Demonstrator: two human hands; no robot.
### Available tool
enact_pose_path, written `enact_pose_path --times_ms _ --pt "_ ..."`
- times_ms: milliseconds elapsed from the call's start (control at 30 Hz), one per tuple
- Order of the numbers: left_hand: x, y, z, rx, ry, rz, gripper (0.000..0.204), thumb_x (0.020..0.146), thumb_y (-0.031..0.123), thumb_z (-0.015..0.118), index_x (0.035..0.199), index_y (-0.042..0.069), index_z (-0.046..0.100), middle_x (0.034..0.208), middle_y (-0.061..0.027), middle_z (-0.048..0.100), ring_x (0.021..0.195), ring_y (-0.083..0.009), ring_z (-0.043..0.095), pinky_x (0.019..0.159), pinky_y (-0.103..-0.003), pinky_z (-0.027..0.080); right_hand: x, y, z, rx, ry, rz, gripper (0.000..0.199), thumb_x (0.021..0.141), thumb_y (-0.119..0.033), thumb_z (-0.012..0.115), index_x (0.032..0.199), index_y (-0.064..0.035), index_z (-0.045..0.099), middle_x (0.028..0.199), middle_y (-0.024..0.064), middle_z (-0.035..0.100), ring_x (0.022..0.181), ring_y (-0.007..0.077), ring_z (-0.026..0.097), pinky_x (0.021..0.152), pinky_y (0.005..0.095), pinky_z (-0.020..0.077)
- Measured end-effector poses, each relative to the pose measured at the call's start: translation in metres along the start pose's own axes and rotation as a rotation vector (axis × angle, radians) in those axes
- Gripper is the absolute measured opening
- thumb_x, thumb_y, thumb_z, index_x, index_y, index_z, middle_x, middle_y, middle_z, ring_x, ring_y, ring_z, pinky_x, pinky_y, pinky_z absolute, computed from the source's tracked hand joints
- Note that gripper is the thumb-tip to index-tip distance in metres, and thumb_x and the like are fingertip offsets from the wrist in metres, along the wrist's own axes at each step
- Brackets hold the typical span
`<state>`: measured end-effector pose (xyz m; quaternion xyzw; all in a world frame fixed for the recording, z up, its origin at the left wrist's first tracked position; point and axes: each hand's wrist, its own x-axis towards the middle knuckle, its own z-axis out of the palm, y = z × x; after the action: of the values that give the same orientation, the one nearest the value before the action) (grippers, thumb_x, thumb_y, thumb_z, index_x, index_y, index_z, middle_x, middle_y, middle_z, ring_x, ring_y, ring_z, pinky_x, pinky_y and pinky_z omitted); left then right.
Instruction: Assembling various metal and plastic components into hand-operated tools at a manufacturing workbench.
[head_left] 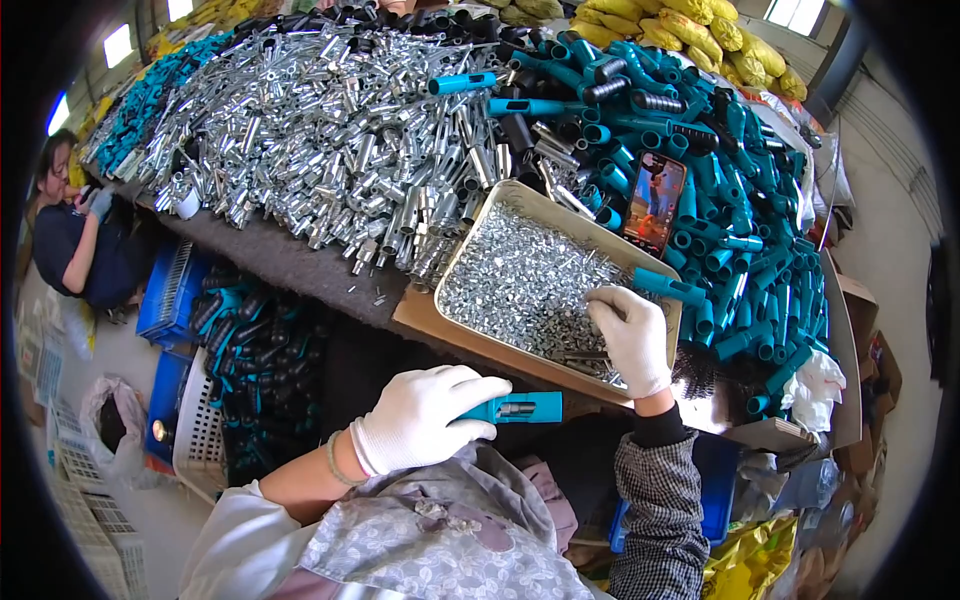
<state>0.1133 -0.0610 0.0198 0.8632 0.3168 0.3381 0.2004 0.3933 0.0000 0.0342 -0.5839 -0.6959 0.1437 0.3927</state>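
Observation:
My left hand (425, 415), in a white glove, is closed round a teal plastic tubular handle (540, 408), held sideways in front of my body. A slot in its side shows a shiny metal piece inside. My right hand (632, 338), gloved too, is over the right part of a shallow cream tray (464, 246). Its thumb and fingers are pinched together at the heap of small silvery metal parts (520, 280); anything between the fingertips is too small to name. A few thin rods lie at the tray's near edge, below that hand.
Behind the tray spreads a big heap of metal sockets (330, 130). Teal handles (740, 260) pile up at the right, with a phone (655, 205) propped among them. A white basket (200, 430) stands low at the left. Another person (85, 240) sits at the far left.

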Motion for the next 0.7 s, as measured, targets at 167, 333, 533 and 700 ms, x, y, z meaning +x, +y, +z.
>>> enact_pose_path --times_ms 167,333,533,700 --pt "0.008 0.006 -0.004 0.149 -0.02 0.074 0.064 0.068 0.018 0.08 0.128 0.009 0.06 0.084 -0.0073 0.065 0.073 -0.0271 0.066 0.065 -0.037 0.053 -0.037 -0.062 -0.002 0.1 -0.263 -0.016 0.018 0.085 -0.017 0.068 0.09 -0.0017 0.074 0.081 0.015 0.072 0.074 0.026 0.072 0.069 0.0337 0.0552" --pt "0.003 0.008 0.0 0.236 -0.091 0.121 0.087 0.067 0.022 0.082 0.146 0.013 0.045 0.067 -0.0035 0.056 0.061 -0.0227 0.062 0.057 -0.035 0.053 -0.067 -0.061 0.026 0.01 -0.314 -0.28 0.014 0.083 -0.019 0.069 0.074 -0.0076 0.069 0.065 0.0111 0.062 0.06 0.0317 0.063 0.055 0.0395 0.05" --pt "0.001 0.003 0.001 0.25 -0.031 0.134 0.078 0.07 0.022 0.079 0.142 0.013 0.051 0.069 -0.0019 0.058 0.062 -0.021 0.061 0.058 -0.034 0.052 -0.081 -0.061 0.019 -0.334 -0.346 -0.578 0.036 0.086 -0.034 0.07 0.103 -0.0032 0.064 0.067 0.0045 0.056 0.055 0.021 0.061 0.048 0.0337 0.0466" --pt "0.005 0.008 -0.004 0.218 -0.06 0.15 0.063 0.07 0.014 0.073 0.132 0.008 0.058 0.074 -0.0043 0.06 0.066 -0.0235 0.062 0.062 -0.036 0.052 -0.087 -0.059 0.017 -0.418 -0.442 -0.552 0.045 0.083 -0.04 0.071 0.107 -0.0036 0.059 0.074 0.0049 0.059 0.063 0.0207 0.065 0.054 0.0322 0.0501"
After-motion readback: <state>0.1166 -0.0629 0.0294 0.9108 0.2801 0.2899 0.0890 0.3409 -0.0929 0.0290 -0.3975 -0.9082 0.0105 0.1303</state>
